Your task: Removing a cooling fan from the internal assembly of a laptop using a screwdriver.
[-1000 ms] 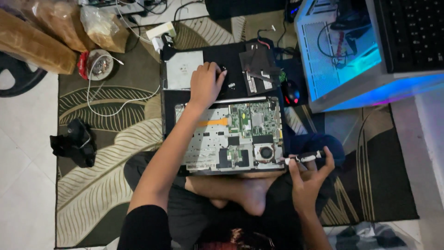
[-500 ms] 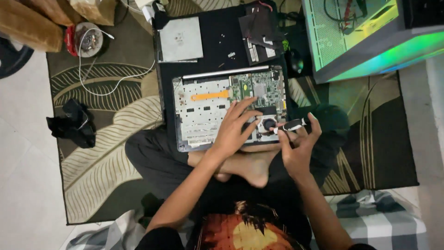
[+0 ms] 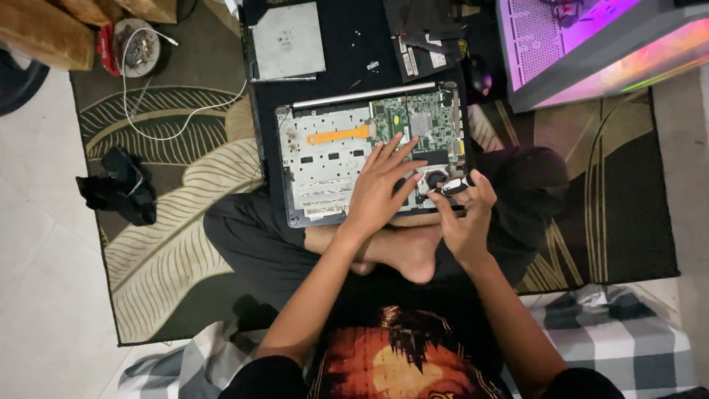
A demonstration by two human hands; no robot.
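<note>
Two bare hands are being worked over an opened laptop chassis, which is lying flat on a black mat just ahead of the seated person's crossed legs. The left hand is being pressed down flat, fingers spread wide and nothing gripped, on the silver inner frame beside the exposed green circuit board. The right hand is being kept curled around a small black-and-white screwdriver, its tip being aimed near the round cooling fan at the chassis's near right corner; whether the tip is touching a screw cannot be told. An orange ribbon cable is lying across the frame, well apart from both hands. By the look of it, the chassis is likely being treated as a stiff but fragile load: the metal frame should take a flat palm, while the board, fan and ribbon are judged too delicate for pressure, so the outer edges and bare frame seem the safest places for a hold. The screwdriver is probably light and slim, best pinched at its handle. A removed grey cover panel and dark loose parts are resting farther up the mat, a glowing computer case is standing at the upper right, and a white cable is trailing over the leaf-patterned rug.
</note>
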